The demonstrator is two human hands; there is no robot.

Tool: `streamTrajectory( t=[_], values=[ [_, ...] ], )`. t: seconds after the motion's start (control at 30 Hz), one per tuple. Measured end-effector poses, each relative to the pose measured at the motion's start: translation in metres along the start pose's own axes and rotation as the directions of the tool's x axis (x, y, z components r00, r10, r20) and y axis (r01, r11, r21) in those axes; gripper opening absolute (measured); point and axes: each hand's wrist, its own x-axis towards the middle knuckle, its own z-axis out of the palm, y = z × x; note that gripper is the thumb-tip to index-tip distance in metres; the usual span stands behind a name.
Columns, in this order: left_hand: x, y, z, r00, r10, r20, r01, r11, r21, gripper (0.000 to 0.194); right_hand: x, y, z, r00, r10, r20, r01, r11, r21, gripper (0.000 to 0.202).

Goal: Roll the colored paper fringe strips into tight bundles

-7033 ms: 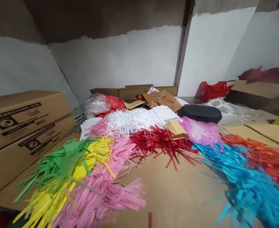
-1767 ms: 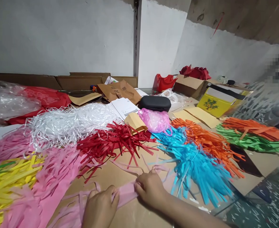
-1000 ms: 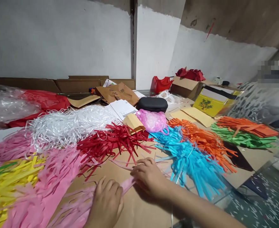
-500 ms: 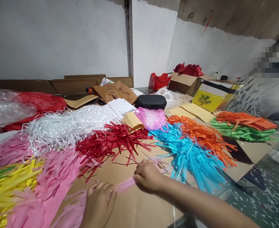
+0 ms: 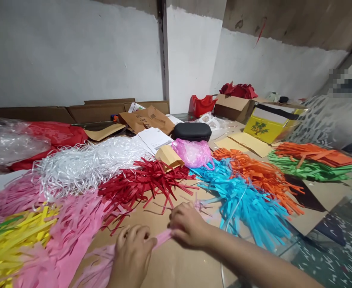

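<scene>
Between my two hands runs a pink fringed strip (image 5: 164, 239), gathered narrow over the brown cardboard (image 5: 176, 264). My left hand (image 5: 132, 254) is closed round its near part, and loose pink fringe spreads out to the left of the wrist. My right hand (image 5: 185, 224) is closed on the other end, with thin pink tails showing just beyond the fingers. Dark red strips (image 5: 146, 176) lie past my hands, and blue fringed strips (image 5: 244, 200) lie to the right, beside my right forearm.
Pink (image 5: 76, 224) and yellow fringe (image 5: 22, 240) lie at left, white stringy material (image 5: 92, 164) behind. Further back are a pink plastic bag (image 5: 193, 153), a black case (image 5: 191, 131) and a yellow box (image 5: 268, 125). Orange strips (image 5: 259, 172) lie right; another person (image 5: 316, 120) is partly visible.
My left hand has shifted slightly right, toward my right hand, so the stretch of pink strip between them is shorter. The whole view has moved a little.
</scene>
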Motion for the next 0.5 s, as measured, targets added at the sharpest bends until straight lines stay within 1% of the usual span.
streamTrajectory(
  t=[0.07,0.1,0.13,0.17,0.23,0.3,0.33,0.43,0.5],
  values=[
    [-0.001,0.003,0.003,0.984,0.13,-0.119,-0.126,0.991,0.04,0.024,-0.002,0.002,-0.007,0.982,-0.187,0.009,0.187,0.978,-0.093,0.015],
    [-0.001,0.005,0.004,0.974,0.174,-0.145,-0.166,0.984,0.066,0.018,-0.003,0.003,-0.01,0.965,-0.263,0.006,0.26,0.952,-0.16,0.012],
    [-0.001,0.007,0.006,0.97,0.197,-0.141,-0.186,0.979,0.087,0.013,-0.002,0.004,-0.013,0.948,-0.319,0.002,0.311,0.924,-0.221,0.013],
    [-0.001,0.008,0.006,0.971,0.203,-0.129,-0.191,0.976,0.102,0.01,-0.001,0.006,-0.015,0.938,-0.346,-0.009,0.332,0.907,-0.258,0.016],
    [0.001,0.011,0.005,0.974,0.194,-0.118,-0.18,0.976,0.12,0.007,0.002,0.008,-0.019,0.941,-0.337,-0.032,0.322,0.92,-0.224,0.015],
    [0.004,0.012,0.004,0.977,0.19,-0.101,-0.176,0.975,0.135,0.006,0.006,0.008,-0.023,0.956,-0.291,-0.042,0.283,0.949,-0.137,0.009],
    [0.005,0.012,0.003,0.977,0.192,-0.089,-0.179,0.974,0.14,0.009,0.007,0.006,-0.025,0.965,-0.259,-0.047,0.252,0.96,-0.118,0.009],
    [0.008,0.013,0.005,0.978,0.19,-0.084,-0.176,0.973,0.146,0.019,0.009,-0.007,-0.024,0.978,-0.194,-0.076,0.179,0.97,-0.165,0.021],
    [0.006,0.014,0.008,0.977,0.185,-0.103,-0.169,0.975,0.146,0.02,0.008,-0.016,-0.015,0.975,-0.216,-0.059,0.201,0.958,-0.203,0.027]
  ],
)
